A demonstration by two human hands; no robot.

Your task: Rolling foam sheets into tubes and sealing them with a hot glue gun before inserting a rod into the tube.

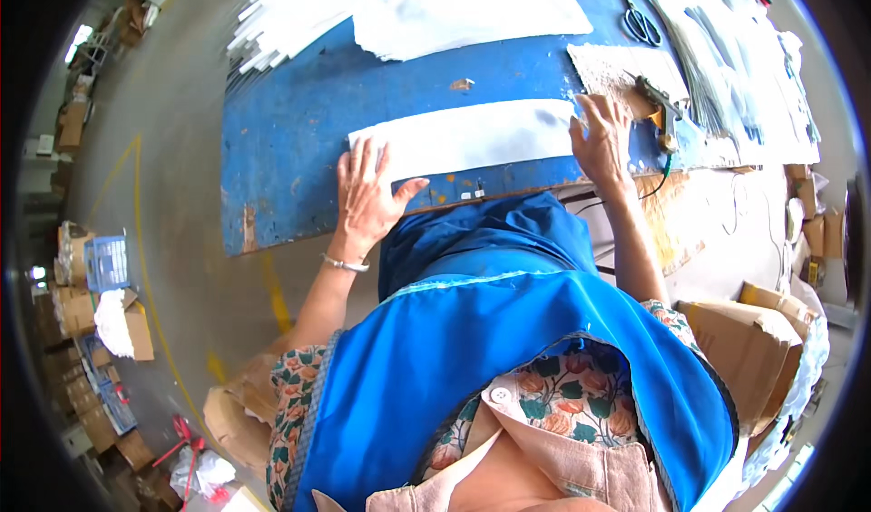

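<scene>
While the fingers of the left hand lie spread and flat, pressing down on the left end of a long white sheet, they grip nothing; the thumb points out to the right along the sheet's near edge. At the sheet's other end the right hand rests palm down, its fingers loosely extended over the right edge, pressing rather than clutching. A thin bracelet circles the left wrist. The sheet lies across the near part of a worn blue bench, roughly parallel to its front edge. Farther back on the bench lies a second, wider white sheet, with a fanned pile of white strips to its left. Just beyond the right hand sits a small metal hand tool on a rough pale mat, and scissors lie farther back. A stack of clear bags covers the bench's right side. Cardboard boxes stand on the floor by the person's right.
</scene>
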